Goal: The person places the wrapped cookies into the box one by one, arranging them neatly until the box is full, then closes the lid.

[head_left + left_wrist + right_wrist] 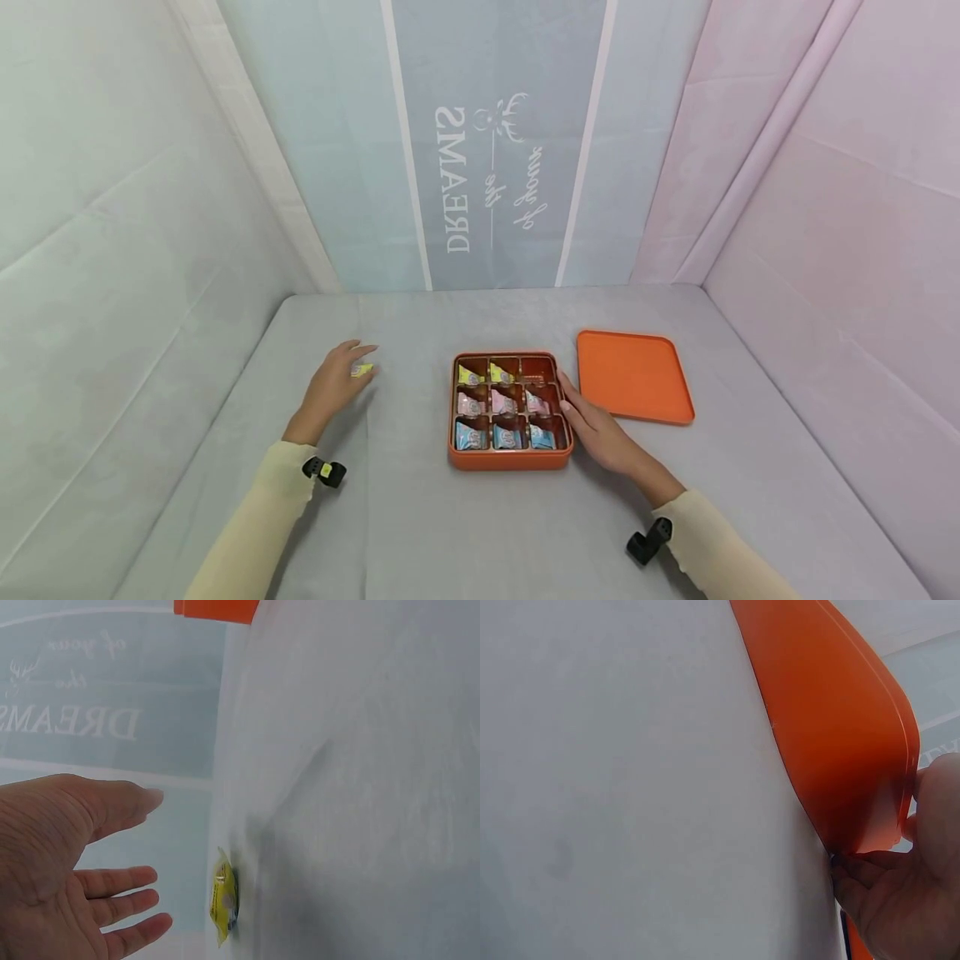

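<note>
An orange box [511, 461] with a grid of compartments stands on the table. Its far row shows two yellow packets [502, 372] and, at the right, a bare compartment. Pink packets [504, 402] lie in the middle row, blue packets [507, 437] in the near row. To the left, my left hand [337, 385] hovers with fingers and thumb spread over a loose yellow packet [223, 898] on the cloth, apart from it in the left wrist view. My right hand [603, 433] rests its extended fingers against the box's right side and rim.
An orange lid [636, 377] lies flat on the grey cloth [420, 533], right of the box and beyond my right hand. Fabric walls close off the left, right and back; the back one [510, 50] carries printed lettering.
</note>
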{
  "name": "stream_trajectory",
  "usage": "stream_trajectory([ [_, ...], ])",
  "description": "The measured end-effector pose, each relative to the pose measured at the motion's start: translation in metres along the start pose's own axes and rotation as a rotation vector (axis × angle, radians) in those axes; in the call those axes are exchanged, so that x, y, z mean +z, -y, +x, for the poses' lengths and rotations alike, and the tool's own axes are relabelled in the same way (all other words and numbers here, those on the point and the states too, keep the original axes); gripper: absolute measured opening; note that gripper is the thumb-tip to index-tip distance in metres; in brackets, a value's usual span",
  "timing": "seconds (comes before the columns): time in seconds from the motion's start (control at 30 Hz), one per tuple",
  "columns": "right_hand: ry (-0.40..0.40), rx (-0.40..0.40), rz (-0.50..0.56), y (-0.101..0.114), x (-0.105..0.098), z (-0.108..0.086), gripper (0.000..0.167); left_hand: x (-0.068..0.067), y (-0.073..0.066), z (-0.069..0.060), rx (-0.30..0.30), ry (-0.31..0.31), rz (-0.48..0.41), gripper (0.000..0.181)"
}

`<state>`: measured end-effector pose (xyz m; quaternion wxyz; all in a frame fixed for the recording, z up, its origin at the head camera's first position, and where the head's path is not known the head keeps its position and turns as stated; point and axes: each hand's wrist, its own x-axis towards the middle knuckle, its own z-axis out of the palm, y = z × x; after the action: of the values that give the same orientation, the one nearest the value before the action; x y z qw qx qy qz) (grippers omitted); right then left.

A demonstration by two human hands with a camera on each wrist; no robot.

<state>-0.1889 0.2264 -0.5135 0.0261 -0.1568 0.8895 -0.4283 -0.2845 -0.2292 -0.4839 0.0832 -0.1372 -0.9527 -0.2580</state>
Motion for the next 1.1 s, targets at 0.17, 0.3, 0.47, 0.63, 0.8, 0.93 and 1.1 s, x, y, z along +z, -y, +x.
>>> stream_trajectory([
  [0.17,0.002,0.0,0.005,0.001,0.0,0.0,0.06,-0.003,0.005,0.0,-0.029,0.044,-0.002,0.05],
  [0.3,0.001,-0.003,0.003,0.001,0.0,0.0,0.06,-0.004,0.009,0.0,-0.066,0.102,0.031,0.057],
  [0.47,0.002,-0.004,0.004,0.0,0.0,0.0,0.059,-0.005,0.01,-0.003,-0.117,0.202,0.079,0.06],
  [0.63,0.002,-0.006,-0.008,-0.002,0.0,0.001,0.059,-0.004,0.01,-0.007,-0.109,0.252,0.071,0.056],
  [0.8,0.004,-0.005,-0.004,-0.001,0.0,0.0,0.06,-0.003,0.011,-0.008,-0.07,0.235,0.067,0.05],
  [0.93,0.002,-0.005,-0.01,-0.001,0.0,0.0,0.06,-0.003,0.011,-0.008,-0.087,0.203,0.065,0.048],
  [1.1,0.005,0.001,-0.008,-0.001,0.0,0.0,0.06,-0.004,0.012,-0.007,-0.104,0.161,0.064,0.043],
])
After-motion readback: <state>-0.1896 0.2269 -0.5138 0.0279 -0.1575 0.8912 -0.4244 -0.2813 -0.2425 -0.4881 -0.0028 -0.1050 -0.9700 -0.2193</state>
